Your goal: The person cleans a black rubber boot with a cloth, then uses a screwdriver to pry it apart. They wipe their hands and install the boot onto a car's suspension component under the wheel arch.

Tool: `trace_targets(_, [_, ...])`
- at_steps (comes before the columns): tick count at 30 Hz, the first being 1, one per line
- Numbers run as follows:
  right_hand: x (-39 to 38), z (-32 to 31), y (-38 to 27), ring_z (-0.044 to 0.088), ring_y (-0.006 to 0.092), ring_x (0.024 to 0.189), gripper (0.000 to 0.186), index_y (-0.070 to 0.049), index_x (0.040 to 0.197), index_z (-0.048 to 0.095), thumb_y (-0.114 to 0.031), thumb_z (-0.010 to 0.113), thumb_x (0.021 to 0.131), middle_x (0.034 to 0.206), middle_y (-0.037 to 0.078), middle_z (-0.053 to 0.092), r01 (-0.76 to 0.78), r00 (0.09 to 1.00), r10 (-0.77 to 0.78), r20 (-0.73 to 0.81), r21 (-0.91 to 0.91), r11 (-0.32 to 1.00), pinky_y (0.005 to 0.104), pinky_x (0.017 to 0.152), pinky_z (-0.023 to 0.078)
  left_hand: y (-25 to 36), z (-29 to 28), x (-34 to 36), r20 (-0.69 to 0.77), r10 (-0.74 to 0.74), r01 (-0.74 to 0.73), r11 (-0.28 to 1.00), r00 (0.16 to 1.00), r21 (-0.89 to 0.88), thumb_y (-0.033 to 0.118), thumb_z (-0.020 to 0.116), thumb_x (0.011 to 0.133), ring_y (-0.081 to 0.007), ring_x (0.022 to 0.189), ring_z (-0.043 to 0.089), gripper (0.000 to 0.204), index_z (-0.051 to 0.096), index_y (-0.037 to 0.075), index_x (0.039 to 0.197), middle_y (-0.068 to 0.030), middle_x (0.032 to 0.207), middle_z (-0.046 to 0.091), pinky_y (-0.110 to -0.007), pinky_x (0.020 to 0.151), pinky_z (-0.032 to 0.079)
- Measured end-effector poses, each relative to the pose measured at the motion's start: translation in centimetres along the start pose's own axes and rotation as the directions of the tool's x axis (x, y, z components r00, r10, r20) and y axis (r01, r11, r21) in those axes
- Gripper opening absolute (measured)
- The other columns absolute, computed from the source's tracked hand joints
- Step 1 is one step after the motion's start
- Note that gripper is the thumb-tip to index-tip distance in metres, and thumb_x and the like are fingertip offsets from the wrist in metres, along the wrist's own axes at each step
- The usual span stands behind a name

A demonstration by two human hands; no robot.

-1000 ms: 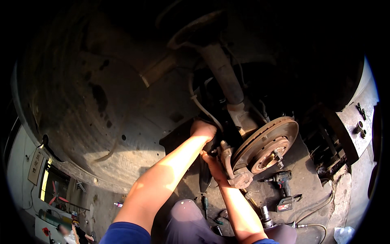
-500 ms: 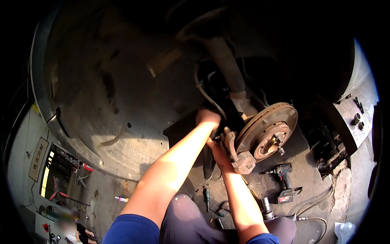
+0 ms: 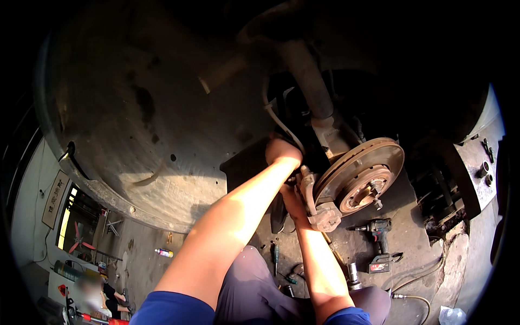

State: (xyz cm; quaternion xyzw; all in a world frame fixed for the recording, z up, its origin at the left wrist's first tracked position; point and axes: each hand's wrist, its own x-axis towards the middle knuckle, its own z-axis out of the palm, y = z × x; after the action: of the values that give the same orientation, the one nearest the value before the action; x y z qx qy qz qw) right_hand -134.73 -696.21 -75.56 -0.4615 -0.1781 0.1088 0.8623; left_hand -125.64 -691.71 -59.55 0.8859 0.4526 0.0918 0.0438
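A rusty brake disc stands tilted on its hub, with the brown caliper at its lower left edge. My left hand reaches into the shade behind the disc, beside a thin bent hose and below the strut. Just beneath it, my right hand is tucked against the inner side of the caliper and its bracket. The fingers of both hands are hidden by shadow, wrists and metal parts. What they hold or touch there does not show.
The dusty wheel arch liner curves along the left. On the floor lie a cordless impact wrench, a screwdriver, a spray can and an air hose. Sockets stand at the right. A person is at far lower left.
The whole view has shifted slightly, so the disc and strut appear a little further right. Both hands stay at about the same place behind the disc.
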Motion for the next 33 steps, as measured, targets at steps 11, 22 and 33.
trace_targets(11, [0.5,1.3,-3.7,0.044,0.0283,0.149,0.112,0.001,0.169,0.024,-0.034,0.092,0.086,0.163,0.019,0.042,-0.083,0.997,0.082,0.009,0.028,0.996,0.0405,0.123,0.037,-2.6,3.7,7.4,-0.023,0.356,-0.350,0.927,0.934,0.132,0.052,0.073,0.094,-0.0221,0.112,0.076,0.051,0.080,0.009,0.120,-0.0092,0.123,0.080,-0.034,0.092,0.060])
trace_targets(22, [0.8,0.0,-4.6,0.058,0.0280,0.135,0.087,0.002,0.159,0.040,-0.031,0.084,0.093,0.149,0.020,0.057,-0.124,0.988,0.108,0.113,0.151,0.981,0.0398,0.113,0.048,-0.2,4.7,6.9,0.117,0.279,-0.301,0.909,0.953,0.288,0.042,0.055,0.106,-0.0223,0.124,0.070,0.045,0.076,0.011,0.132,-0.0071,0.136,0.074,-0.034,0.100,0.057])
trace_targets(33, [-1.5,1.7,-11.2,0.042,0.0369,0.153,0.112,0.004,0.167,0.024,-0.047,0.086,0.090,0.167,0.028,0.038,-0.114,0.993,0.106,-0.059,-0.152,0.982,0.0440,0.128,0.032,-3.7,0.5,6.6,0.084,0.408,-0.391,0.905,0.909,-0.166,0.047,0.076,0.095,-0.0318,0.139,0.064,0.065,0.066,0.007,0.146,-0.0180,0.151,0.065,-0.041,0.111,0.053])
